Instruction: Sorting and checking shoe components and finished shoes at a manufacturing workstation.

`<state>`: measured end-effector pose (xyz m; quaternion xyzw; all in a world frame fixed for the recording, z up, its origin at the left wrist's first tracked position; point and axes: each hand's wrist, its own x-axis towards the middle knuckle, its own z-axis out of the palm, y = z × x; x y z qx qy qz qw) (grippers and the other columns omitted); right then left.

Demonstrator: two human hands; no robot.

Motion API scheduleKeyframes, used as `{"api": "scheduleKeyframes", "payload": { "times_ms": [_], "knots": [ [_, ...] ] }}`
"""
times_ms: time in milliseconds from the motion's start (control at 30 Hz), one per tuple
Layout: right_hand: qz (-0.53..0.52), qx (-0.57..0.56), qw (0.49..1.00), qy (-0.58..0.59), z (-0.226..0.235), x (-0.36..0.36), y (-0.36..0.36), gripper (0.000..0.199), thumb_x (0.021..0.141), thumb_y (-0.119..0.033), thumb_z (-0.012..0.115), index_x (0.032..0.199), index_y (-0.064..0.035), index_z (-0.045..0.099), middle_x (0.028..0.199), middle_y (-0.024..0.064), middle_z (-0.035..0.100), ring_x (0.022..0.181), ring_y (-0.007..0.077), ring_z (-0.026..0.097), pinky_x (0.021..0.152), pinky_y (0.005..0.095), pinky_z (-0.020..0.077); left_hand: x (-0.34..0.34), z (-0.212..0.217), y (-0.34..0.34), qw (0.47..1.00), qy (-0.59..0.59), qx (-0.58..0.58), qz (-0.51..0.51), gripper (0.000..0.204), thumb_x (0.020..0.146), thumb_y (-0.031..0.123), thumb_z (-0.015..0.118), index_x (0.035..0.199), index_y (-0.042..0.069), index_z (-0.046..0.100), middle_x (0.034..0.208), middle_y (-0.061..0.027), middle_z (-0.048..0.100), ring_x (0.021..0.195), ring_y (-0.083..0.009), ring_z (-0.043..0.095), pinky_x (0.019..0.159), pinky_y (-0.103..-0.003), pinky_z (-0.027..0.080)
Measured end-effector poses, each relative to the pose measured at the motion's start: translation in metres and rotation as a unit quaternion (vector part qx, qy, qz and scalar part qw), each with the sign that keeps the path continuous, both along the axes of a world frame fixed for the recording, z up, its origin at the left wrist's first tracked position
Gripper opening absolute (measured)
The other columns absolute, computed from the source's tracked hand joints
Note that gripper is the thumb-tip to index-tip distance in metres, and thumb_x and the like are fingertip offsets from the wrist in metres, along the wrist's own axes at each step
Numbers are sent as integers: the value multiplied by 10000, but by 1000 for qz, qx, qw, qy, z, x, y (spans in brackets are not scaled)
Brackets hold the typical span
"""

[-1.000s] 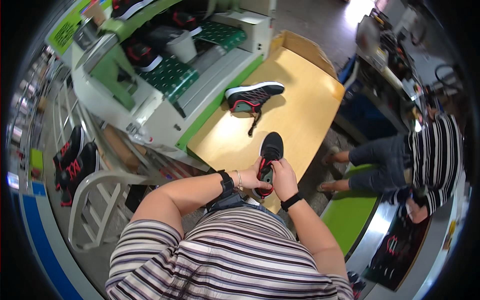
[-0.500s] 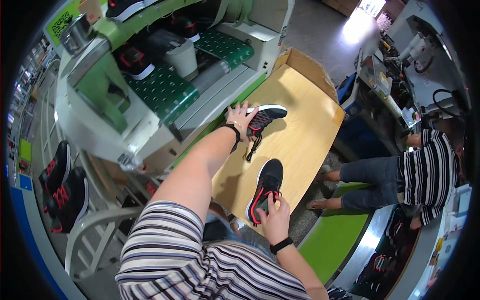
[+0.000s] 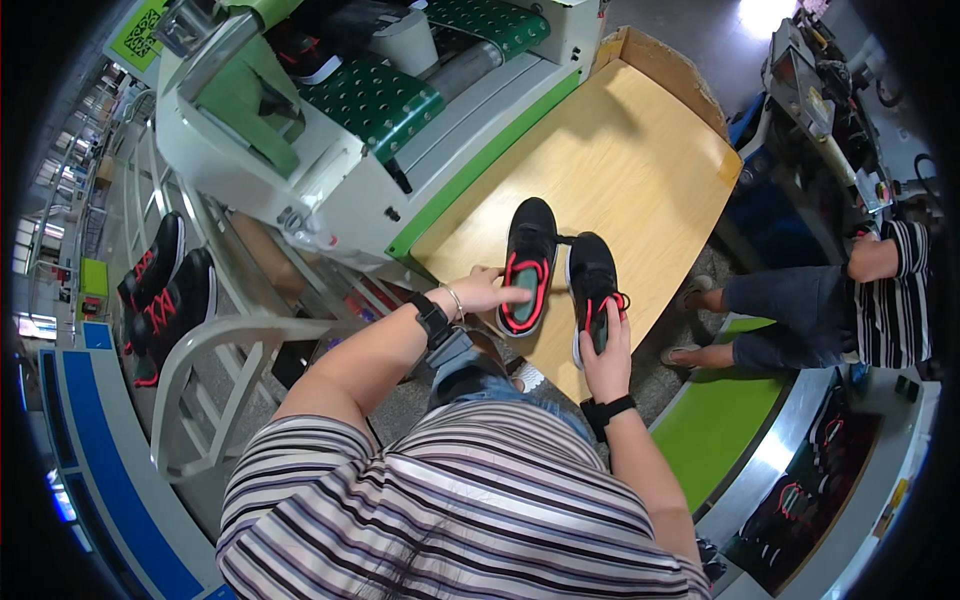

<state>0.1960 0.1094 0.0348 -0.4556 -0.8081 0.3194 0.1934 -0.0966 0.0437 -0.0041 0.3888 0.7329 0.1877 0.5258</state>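
Two black sneakers with red collar trim and white soles are side by side over the wooden tabletop, toes pointing away from me. My left hand [image 3: 484, 293] grips the left sneaker [image 3: 533, 234] at its heel opening, thumb inside over a greenish insole and fingers on the outer side. At the heel of the right sneaker [image 3: 592, 262], my right hand [image 3: 608, 358] is closed round the collar, beside red laces. A dark strip, perhaps a lace, spans the gap between the two shoes. The undersides of both are hidden.
A machine with a perforated green conveyor [image 3: 375, 108] borders the wooden tabletop [image 3: 640, 150] at the far left. More sneakers [image 3: 172, 300] sit on a tubular rack [image 3: 230, 345] to my left. On the right, another person [image 3: 890, 300] stands beside a green-topped bench [image 3: 710, 420].
My left hand has drawn the far sneaker back toward me and turned it lengthwise beside the other one. My right hand, with its sneaker, has shifted. The view has moved too.
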Motion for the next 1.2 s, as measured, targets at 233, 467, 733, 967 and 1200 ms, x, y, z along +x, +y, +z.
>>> {"api": "scheduleKeyframes", "payload": {
  "times_ms": [233, 467, 733, 967, 1200],
  "knots": [
    [22, 51, 998, -10, -10, 6, 1, 711, 898, -226, 702, 1529, -165, 379, 1402, 339, 447, 1257, 503, 491, 1019, 506, 453, 23, 44, 42, 920, 224, 316, 64, 792, 791, 537, 793, 1444, 163, 547, 1143, -214, 585, 1118, -398, 553, 1001, -437, 463],
    [41, 72, 996, -18, -15, 13, 6, 738, 893, -227, 708, 1535, -140, 355, 1358, 327, 471, 1224, 498, 502, 1021, 509, 445, 27, 63, 50, 888, 236, 367, -142, 177, 900, 266, 699, 947, 101, 745, 1019, -102, 611, 1011, -340, 540, 912, -436, 458],
    [44, 73, 996, -22, -14, 9, 4, 730, 898, -224, 699, 1535, -138, 354, 1364, 319, 467, 1226, 491, 503, 1024, 510, 442, 26, 68, -34, 869, 262, 408, -97, 224, 869, 216, 763, 1023, 62, 713, 1049, -112, 591, 991, -310, 593, 868, -395, 497],
    [42, 69, 996, -26, -14, 13, 6, 721, 904, -224, 693, 1534, -140, 354, 1364, 320, 467, 1237, 498, 490, 1030, 512, 437, 34, 60, 1, 817, 369, 443, -34, 103, 825, 95, 701, 827, 45, 611, 874, -118, 555, 858, -336, 574, 754, -436, 492],
    [36, 70, 997, -23, -8, 10, 7, 709, 904, -221, 692, 1528, -141, 366, 1363, 318, 470, 1229, 495, 495, 1019, 509, 444, 32, 59, 7, 773, 455, 438, -63, 147, 776, 85, 633, 920, 81, 610, 1000, -104, 586, 924, -314, 574, 793, -420, 459]
  ]
}}
